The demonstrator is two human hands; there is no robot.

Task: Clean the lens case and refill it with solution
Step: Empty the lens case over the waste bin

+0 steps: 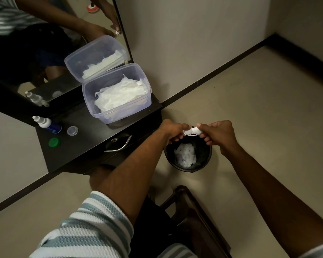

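Note:
A white lens case [192,132] is held over the black waste bin [205,161], turned face down or tilted. My left hand [171,131] pinches its left end and my right hand [219,135] pinches its right end. On the black shelf [93,138] lie a solution bottle [48,124] with a blue label on its side, a clear cap [72,130] and a green cap [54,142].
A clear plastic tub [117,94] of white tissue stands on the shelf against a mirror [45,43]. The bin holds crumpled white tissue [186,155]. A drawer handle [119,145] sits below the shelf. A dark wooden stool [190,211] is under me.

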